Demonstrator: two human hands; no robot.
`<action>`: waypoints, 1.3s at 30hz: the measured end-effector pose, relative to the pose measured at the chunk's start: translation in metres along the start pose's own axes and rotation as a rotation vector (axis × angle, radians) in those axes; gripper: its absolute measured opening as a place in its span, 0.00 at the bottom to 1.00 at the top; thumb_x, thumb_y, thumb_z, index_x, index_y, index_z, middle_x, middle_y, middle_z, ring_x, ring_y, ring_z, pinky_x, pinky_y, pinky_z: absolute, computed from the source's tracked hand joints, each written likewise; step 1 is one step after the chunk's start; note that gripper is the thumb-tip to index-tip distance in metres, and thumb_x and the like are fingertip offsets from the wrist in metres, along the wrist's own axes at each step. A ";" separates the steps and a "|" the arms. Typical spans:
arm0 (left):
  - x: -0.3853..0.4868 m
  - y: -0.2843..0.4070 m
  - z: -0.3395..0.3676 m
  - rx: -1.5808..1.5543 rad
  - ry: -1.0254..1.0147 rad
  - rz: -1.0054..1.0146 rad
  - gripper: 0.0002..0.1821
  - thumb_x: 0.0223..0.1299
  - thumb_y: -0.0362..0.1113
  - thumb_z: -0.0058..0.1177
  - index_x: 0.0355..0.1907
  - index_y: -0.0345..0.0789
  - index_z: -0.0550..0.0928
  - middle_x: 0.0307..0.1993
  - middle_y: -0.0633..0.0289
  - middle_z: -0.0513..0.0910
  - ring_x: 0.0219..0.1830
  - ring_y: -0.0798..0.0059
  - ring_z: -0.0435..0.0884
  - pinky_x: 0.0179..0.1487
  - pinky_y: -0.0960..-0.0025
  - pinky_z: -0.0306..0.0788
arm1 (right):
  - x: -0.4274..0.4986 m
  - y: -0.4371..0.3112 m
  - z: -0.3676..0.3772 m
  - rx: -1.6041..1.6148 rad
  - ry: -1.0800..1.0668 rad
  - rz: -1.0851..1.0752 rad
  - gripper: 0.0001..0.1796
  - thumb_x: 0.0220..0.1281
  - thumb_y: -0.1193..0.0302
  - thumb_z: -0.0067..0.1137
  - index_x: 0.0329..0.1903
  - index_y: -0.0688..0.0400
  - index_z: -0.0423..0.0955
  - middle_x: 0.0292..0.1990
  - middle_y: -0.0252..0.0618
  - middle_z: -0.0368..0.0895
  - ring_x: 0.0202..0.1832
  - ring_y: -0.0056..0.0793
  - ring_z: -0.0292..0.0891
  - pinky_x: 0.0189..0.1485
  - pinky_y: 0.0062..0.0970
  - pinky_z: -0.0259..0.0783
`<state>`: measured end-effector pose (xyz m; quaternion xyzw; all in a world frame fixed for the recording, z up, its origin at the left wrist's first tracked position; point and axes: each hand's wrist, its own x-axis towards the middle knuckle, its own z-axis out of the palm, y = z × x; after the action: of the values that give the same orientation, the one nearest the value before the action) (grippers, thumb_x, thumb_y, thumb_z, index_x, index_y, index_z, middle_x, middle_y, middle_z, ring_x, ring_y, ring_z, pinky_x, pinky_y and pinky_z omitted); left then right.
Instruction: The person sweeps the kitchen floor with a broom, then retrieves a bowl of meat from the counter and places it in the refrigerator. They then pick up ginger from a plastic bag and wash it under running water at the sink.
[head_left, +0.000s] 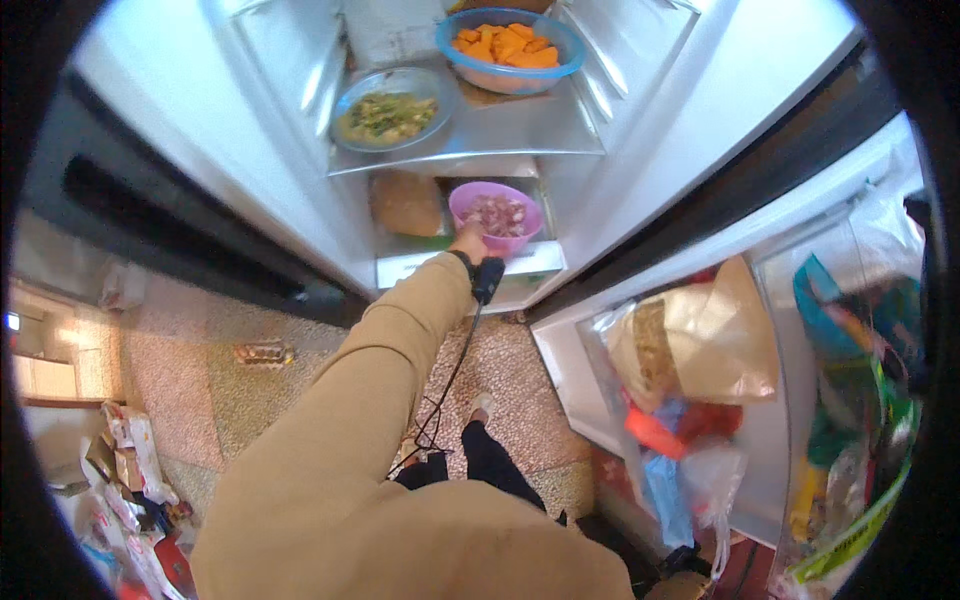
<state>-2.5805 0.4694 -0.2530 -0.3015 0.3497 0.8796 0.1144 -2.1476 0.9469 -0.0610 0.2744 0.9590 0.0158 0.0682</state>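
Note:
My left hand (470, 244) grips the near left rim of a pink plastic bowl (507, 244). Small pieces of what looks like chopped raw meat (495, 215) lie in the bowl. The bowl is in the lower space of an open refrigerator, just behind a white front edge (465, 262). To the bowl's left is a brownish bagged item (406, 202), too blurred to name. A black device on a strap (489, 280) sits at my left wrist, with a cable hanging from it. My right hand is out of view; only a bit of sleeve shows at the lower right.
On the glass shelf (517, 135) above stand a plate (439, 112) of greenish cooked food and a blue-rimmed bowl (465, 60) of orange chunks. The open right door (559, 360) holds several bags. An egg carton (264, 353) lies on the floor at left, beyond piled packaging (135, 480).

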 end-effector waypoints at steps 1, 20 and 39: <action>0.013 -0.002 0.002 0.386 -0.021 0.118 0.22 0.53 0.40 0.46 0.51 0.34 0.66 0.49 0.49 0.70 0.45 0.53 0.75 0.42 0.49 0.72 | 0.000 -0.001 0.003 -0.001 -0.004 0.009 0.23 0.52 0.62 0.51 0.49 0.60 0.65 0.43 0.46 0.71 0.44 0.44 0.68 0.46 0.35 0.66; -0.189 -0.047 -0.171 0.291 -0.128 -0.423 0.13 0.58 0.38 0.48 0.41 0.30 0.75 0.38 0.59 0.77 0.37 0.74 0.78 0.43 0.73 0.74 | -0.043 0.017 0.015 -0.002 0.004 0.022 0.26 0.52 0.62 0.52 0.53 0.60 0.62 0.49 0.46 0.67 0.49 0.44 0.66 0.50 0.34 0.65; -0.551 -0.056 -0.558 -0.121 0.464 0.298 0.20 0.61 0.33 0.41 0.56 0.32 0.64 0.51 0.50 0.63 0.48 0.55 0.71 0.49 0.60 0.73 | -0.176 -0.231 0.016 0.138 -0.236 -1.143 0.30 0.52 0.62 0.52 0.57 0.60 0.58 0.56 0.46 0.64 0.53 0.45 0.64 0.54 0.34 0.63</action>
<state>-1.8696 0.1332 -0.2673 -0.4462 0.3539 0.8135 -0.1175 -2.1190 0.6575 -0.0709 -0.2824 0.9396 -0.1164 0.1541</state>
